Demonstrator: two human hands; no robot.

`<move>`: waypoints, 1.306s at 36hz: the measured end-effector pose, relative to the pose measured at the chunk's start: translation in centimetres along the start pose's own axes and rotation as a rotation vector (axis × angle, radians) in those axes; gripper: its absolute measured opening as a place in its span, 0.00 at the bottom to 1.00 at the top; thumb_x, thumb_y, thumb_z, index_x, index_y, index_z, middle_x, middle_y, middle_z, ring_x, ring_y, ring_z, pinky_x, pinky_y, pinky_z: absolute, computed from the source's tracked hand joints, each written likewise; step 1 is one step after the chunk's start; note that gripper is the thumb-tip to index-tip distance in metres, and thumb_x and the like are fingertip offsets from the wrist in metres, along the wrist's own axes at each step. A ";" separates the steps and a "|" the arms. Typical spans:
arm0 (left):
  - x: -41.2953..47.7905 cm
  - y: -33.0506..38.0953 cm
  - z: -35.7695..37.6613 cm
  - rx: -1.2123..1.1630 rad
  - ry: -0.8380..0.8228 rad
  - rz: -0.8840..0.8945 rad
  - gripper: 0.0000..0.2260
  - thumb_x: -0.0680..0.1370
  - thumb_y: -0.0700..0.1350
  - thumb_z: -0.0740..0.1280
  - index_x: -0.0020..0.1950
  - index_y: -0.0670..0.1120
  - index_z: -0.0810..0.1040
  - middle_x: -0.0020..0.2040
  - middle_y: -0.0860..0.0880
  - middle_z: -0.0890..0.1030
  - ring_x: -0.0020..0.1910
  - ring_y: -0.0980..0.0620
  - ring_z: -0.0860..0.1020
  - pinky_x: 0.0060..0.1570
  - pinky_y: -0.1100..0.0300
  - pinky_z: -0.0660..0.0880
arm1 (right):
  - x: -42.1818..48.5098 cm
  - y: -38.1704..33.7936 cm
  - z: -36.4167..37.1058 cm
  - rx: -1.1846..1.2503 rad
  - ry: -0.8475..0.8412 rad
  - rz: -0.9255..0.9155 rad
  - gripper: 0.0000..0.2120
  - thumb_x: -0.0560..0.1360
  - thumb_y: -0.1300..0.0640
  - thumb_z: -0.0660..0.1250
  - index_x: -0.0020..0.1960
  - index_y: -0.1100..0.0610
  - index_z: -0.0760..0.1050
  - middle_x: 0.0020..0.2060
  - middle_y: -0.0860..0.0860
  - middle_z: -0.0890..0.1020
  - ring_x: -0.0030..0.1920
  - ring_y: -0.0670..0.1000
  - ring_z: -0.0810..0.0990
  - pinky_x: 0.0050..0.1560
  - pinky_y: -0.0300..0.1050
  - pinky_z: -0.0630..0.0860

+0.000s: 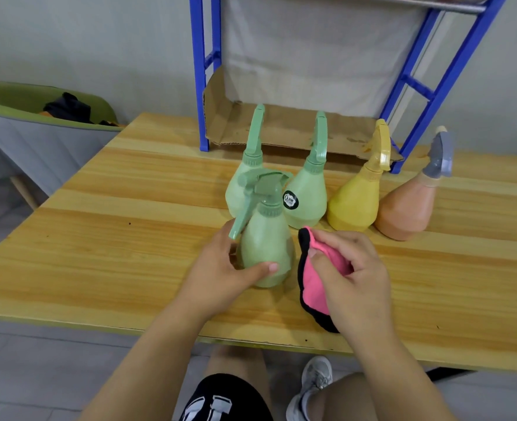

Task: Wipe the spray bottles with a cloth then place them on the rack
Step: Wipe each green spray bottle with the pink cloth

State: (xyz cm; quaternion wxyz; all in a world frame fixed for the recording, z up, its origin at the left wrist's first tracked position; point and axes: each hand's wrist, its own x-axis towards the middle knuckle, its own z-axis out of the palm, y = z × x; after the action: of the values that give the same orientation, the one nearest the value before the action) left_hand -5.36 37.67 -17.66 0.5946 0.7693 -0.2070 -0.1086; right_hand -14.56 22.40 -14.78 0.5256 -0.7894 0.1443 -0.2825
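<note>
My left hand (221, 268) grips the nearest green spray bottle (265, 241), which stands upright on the wooden table (105, 238), thumb across its front. Just to the right of that bottle, my right hand (351, 268) holds a pink cloth with a black edge (312, 287). Behind stand two more green spray bottles (242, 189) (309, 192), a yellow one (354, 202) and an orange one with a grey trigger (409, 205). The blue metal rack (202, 71) rises at the table's far side, its lower shelf lined with cardboard (281, 129).
A green and grey chair (23, 132) with dark clothing on it sits to the left of the table. The table's near edge runs just in front of my knees. A grey wall stands behind the rack.
</note>
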 end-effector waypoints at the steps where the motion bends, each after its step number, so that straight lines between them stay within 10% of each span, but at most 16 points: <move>1: 0.0 0.0 0.0 -0.020 -0.008 -0.018 0.35 0.60 0.58 0.76 0.65 0.64 0.69 0.60 0.59 0.78 0.57 0.58 0.78 0.57 0.51 0.77 | 0.0 -0.1 0.0 0.010 0.007 -0.011 0.14 0.72 0.64 0.72 0.52 0.48 0.82 0.48 0.42 0.78 0.51 0.36 0.76 0.48 0.24 0.69; 9: -0.7 1.1 0.1 -0.196 -0.037 0.027 0.24 0.61 0.54 0.76 0.55 0.65 0.77 0.55 0.57 0.82 0.52 0.51 0.81 0.50 0.54 0.79 | 1.0 -1.9 0.4 0.011 0.072 -0.277 0.12 0.71 0.57 0.72 0.51 0.44 0.77 0.47 0.42 0.78 0.51 0.47 0.78 0.49 0.40 0.75; 13: -1.0 2.1 0.2 -0.286 -0.062 0.063 0.24 0.63 0.51 0.75 0.58 0.60 0.78 0.57 0.53 0.82 0.55 0.47 0.80 0.55 0.44 0.77 | 1.3 -2.1 1.1 -0.077 0.078 -0.438 0.07 0.72 0.59 0.72 0.49 0.52 0.78 0.47 0.49 0.79 0.50 0.43 0.77 0.51 0.31 0.70; 31: -1.3 4.6 -0.2 -0.341 0.008 0.113 0.26 0.60 0.56 0.76 0.56 0.65 0.75 0.54 0.52 0.83 0.54 0.46 0.80 0.50 0.44 0.78 | 0.8 -1.9 1.3 -0.094 -0.031 -0.522 0.20 0.80 0.56 0.57 0.72 0.56 0.65 0.66 0.51 0.71 0.69 0.51 0.69 0.68 0.43 0.67; 36: -1.6 5.3 -0.7 -0.351 -0.072 0.180 0.26 0.63 0.51 0.75 0.60 0.60 0.76 0.57 0.50 0.82 0.57 0.47 0.79 0.55 0.47 0.77 | 1.5 -2.6 0.6 0.076 -0.103 -0.379 0.19 0.79 0.52 0.57 0.70 0.52 0.69 0.64 0.41 0.72 0.67 0.41 0.70 0.66 0.34 0.66; 40: -1.7 5.8 -0.7 -0.367 -0.099 0.229 0.29 0.61 0.53 0.78 0.62 0.58 0.77 0.61 0.52 0.78 0.58 0.47 0.79 0.55 0.50 0.77 | 1.8 -2.8 -0.2 0.273 -0.154 -0.162 0.20 0.77 0.45 0.56 0.66 0.47 0.73 0.64 0.46 0.76 0.67 0.47 0.73 0.68 0.53 0.69; 47: -1.3 5.9 0.1 -0.581 0.028 0.182 0.20 0.64 0.45 0.74 0.55 0.48 0.78 0.50 0.57 0.83 0.42 0.54 0.82 0.40 0.62 0.78 | 0.8 -3.4 0.1 0.205 -0.037 -0.227 0.16 0.78 0.52 0.56 0.64 0.38 0.68 0.62 0.37 0.71 0.64 0.33 0.69 0.62 0.26 0.65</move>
State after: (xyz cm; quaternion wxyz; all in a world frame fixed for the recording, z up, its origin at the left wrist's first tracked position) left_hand -7.70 36.99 -12.16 0.7997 0.5468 -0.2273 -0.0989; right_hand -14.10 23.45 -11.49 0.5707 -0.7477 0.0147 -0.3391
